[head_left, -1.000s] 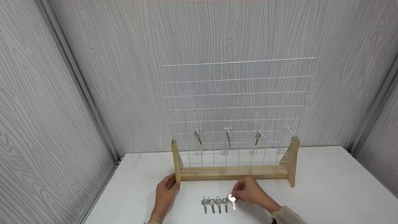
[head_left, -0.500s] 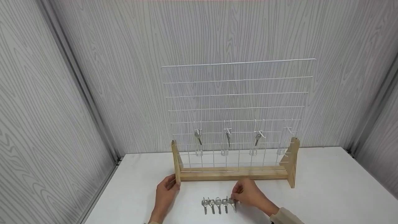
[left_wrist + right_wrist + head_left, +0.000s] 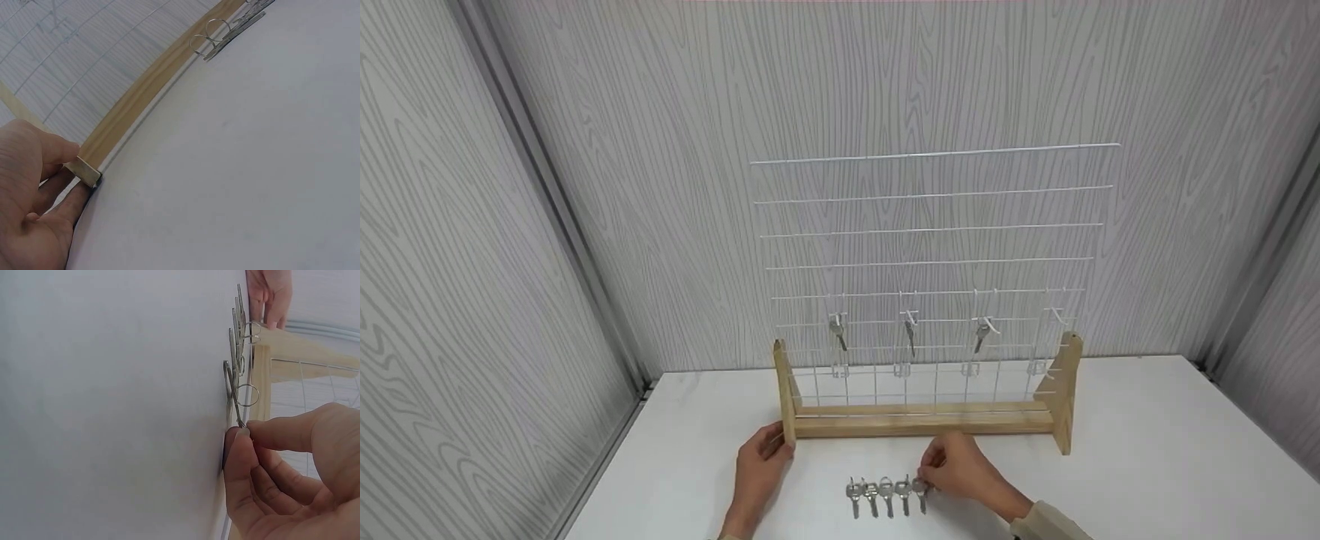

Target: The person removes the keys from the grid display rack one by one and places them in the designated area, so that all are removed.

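My right hand [image 3: 964, 469] pinches the head of a silver key [image 3: 234, 402] between thumb and fingertips, low over the white table. This key is at the right end of a short row; several more silver keys [image 3: 888, 491] with rings through their heads lie beside it. My left hand [image 3: 763, 465] grips the front left foot of a wooden-based wire rack [image 3: 922, 426]. In the left wrist view, thumb and fingers close around the end of that wooden foot [image 3: 83, 171].
Three keys hang on white hooks of the wire grid: a left key [image 3: 838, 332], a middle key [image 3: 911, 336] and a right key [image 3: 982, 334]. Another white hook [image 3: 1056, 315] sits at the far right. Grey wood-grain panels [image 3: 585, 187] enclose the table [image 3: 1155, 450] behind and at the sides.
The key in my right hand was tilted and shining; it has turned and come down, now lined up with the row. My left hand stays on the rack's foot.
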`<state>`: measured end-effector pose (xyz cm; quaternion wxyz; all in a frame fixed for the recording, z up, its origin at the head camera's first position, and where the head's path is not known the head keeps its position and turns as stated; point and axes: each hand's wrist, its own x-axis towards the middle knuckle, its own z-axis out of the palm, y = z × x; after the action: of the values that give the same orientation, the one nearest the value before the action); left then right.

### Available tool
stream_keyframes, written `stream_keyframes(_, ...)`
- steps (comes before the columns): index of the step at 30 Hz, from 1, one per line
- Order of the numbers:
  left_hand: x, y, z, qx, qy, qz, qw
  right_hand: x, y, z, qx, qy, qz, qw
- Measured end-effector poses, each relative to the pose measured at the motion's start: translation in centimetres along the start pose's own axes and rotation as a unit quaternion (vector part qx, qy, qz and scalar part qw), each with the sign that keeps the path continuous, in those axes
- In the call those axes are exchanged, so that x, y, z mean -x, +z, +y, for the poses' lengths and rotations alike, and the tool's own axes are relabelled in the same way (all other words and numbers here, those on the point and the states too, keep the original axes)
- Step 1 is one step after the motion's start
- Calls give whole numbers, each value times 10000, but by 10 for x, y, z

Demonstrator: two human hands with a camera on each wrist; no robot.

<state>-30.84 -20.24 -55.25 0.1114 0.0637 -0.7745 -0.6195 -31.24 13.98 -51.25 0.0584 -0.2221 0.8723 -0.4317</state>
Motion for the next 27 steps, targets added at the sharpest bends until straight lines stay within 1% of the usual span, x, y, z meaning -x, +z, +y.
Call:
stream_keyframes(7,0,-1,1,72,-34,-26,10000,0,1,-1,-16,109,-32,9999)
stream_keyframes(11,0,-1,2,54,-92,0,9999,1,0,-2,-13,86,-57,9999)
stream_keyframes(15,1,-1,2,47,-114,25,9999,1,-1,-1,-8,-25,-76,10000)
stream_keyframes(18,2,-1,2,31,-71,14,10000,2,-4,0,-7,-148,-79,9999)
stream_keyframes(23,2,0,1,-20,29,16,10000,4,-11,-2,-3,-454,-86,9989)
stream_keyframes(25,1,0,1,-40,39,25,10000,6,-15,-5,4,-510,-82,9987)
stream_keyframes(27,1,0,1,-49,29,29,10000,7,-19,-9,41,-481,-47,9988)
